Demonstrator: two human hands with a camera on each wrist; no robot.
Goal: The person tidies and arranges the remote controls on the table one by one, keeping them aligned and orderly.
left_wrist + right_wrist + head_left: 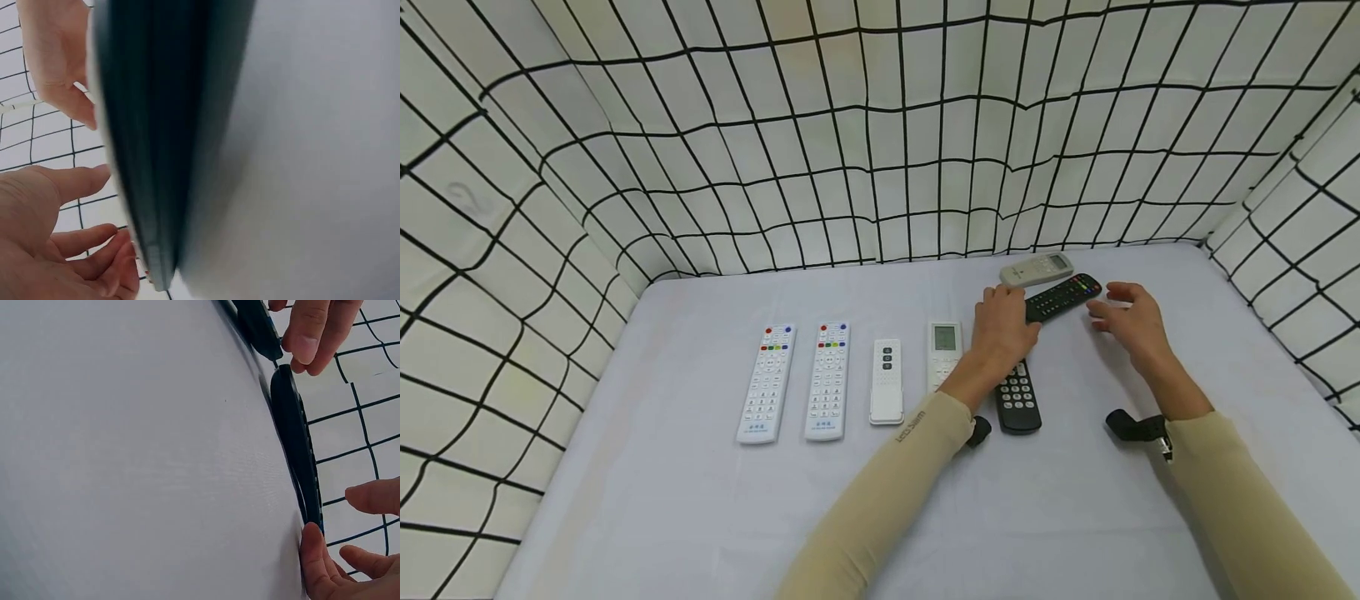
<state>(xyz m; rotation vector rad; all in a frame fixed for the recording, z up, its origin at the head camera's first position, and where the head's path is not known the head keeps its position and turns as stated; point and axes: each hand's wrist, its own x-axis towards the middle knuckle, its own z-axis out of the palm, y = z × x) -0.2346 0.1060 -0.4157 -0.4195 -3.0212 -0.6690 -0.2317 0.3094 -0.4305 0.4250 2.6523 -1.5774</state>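
In the head view, my left hand (1002, 329) is beside the left end of a black remote control (1063, 298) with coloured buttons, which lies slanted. Its thumb and fingers stand apart in the left wrist view; whether it touches the remote is unclear. Off the remote's right end, my right hand (1133, 327) has its thumb spread from its fingers. In the right wrist view a right fingertip (312, 534) overlaps that end; contact is unclear. A second black remote (1018, 404), partly hidden by the left hand, looms dark and close in the left wrist view.
A grey remote with a screen (1037, 269) lies behind the slanted one. To the left are a white remote with a screen (945, 342), a small white remote (887, 387) and two white remotes with coloured buttons (827, 392). Black netting (880, 158) surrounds the white tabletop (685, 500).
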